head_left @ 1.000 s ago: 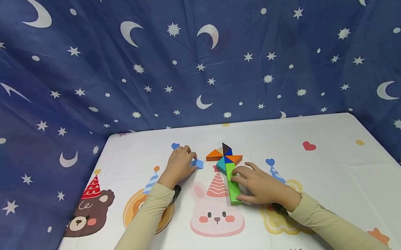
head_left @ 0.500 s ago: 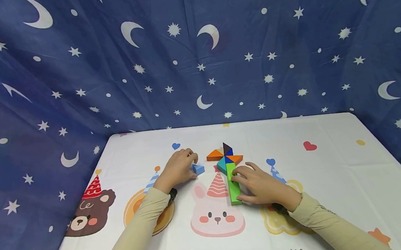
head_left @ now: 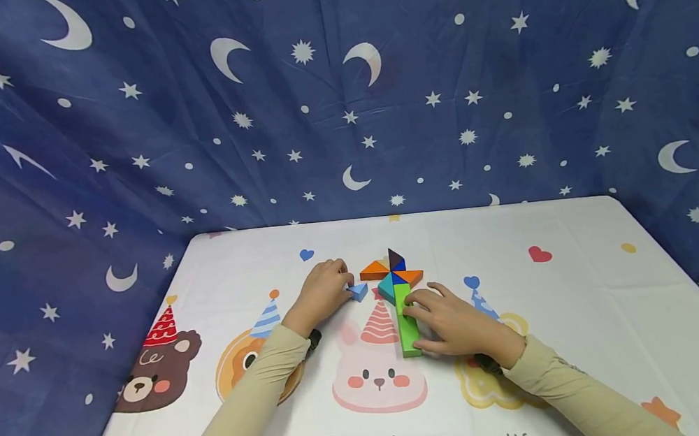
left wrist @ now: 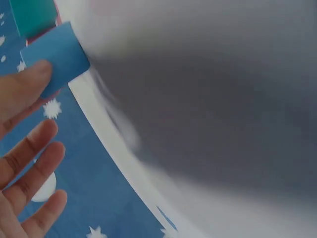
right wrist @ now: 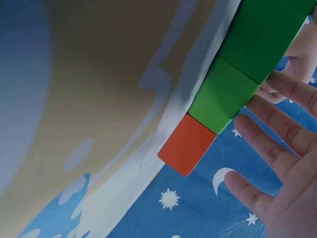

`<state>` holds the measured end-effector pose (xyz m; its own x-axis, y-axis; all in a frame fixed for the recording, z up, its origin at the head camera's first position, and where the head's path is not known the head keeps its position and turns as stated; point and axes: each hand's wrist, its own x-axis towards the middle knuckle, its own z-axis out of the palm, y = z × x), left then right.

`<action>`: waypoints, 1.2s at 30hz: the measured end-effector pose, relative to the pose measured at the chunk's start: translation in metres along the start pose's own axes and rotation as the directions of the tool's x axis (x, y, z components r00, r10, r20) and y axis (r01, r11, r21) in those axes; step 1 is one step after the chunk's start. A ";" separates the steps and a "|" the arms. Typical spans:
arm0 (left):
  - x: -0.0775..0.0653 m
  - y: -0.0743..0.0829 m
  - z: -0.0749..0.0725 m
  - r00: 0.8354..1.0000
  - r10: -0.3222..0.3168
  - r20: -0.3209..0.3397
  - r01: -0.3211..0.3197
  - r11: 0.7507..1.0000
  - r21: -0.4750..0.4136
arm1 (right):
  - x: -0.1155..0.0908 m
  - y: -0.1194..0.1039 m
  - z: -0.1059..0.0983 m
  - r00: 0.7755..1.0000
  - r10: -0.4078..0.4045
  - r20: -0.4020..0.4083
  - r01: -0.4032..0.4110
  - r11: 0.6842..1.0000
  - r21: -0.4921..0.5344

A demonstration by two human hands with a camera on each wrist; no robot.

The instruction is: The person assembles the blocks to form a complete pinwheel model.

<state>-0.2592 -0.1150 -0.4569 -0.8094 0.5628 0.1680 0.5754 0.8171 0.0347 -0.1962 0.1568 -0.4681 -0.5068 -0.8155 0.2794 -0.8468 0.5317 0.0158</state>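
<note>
My left hand (head_left: 323,289) pinches a light blue triangular block (head_left: 360,291) just left of a pinwheel-shaped arrangement of blocks. In the left wrist view, the thumb presses one face of this blue block (left wrist: 64,54), the index finger lies partly hidden behind it, and the other fingers are spread. My right hand (head_left: 457,320) rests its fingertips along the right side of two green blocks (head_left: 409,337) that form a stem. The right wrist view has those fingers fairly straight beside the dark green (right wrist: 267,37) and light green faces (right wrist: 223,94).
Around the pinwheel's centre sit a teal block (head_left: 386,287), a left orange block (head_left: 372,272), a right orange block (head_left: 411,277), a dark brown block (head_left: 395,258) and small dark blue pieces. A printed white tablecloth (head_left: 588,335) lies beneath; a blue star-patterned curtain (head_left: 418,141) hangs behind.
My left hand draws slightly nearer, then shifts right with the light blue block, turning it and bringing it closer to the teal block. The right hand and green blocks stay put.
</note>
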 end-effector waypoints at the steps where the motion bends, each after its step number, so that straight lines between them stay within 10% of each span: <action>1: 0.002 0.003 0.001 1.000 0.000 -0.003 0.000 1.000 0.008 | 0.000 0.000 0.000 1.000 -0.001 -0.002 0.001 1.000 0.001; 36: 0.025 0.029 0.002 0.999 -0.045 -0.019 0.046 0.996 0.079 | -0.001 0.001 0.000 0.998 -0.028 -0.053 0.028 1.000 -0.002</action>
<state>-0.2623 -0.0770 -0.4532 -0.8319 0.5232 0.1849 0.5264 0.8495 -0.0354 -0.1969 0.1581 -0.4686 -0.4737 -0.8168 0.3293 -0.8603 0.5092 0.0252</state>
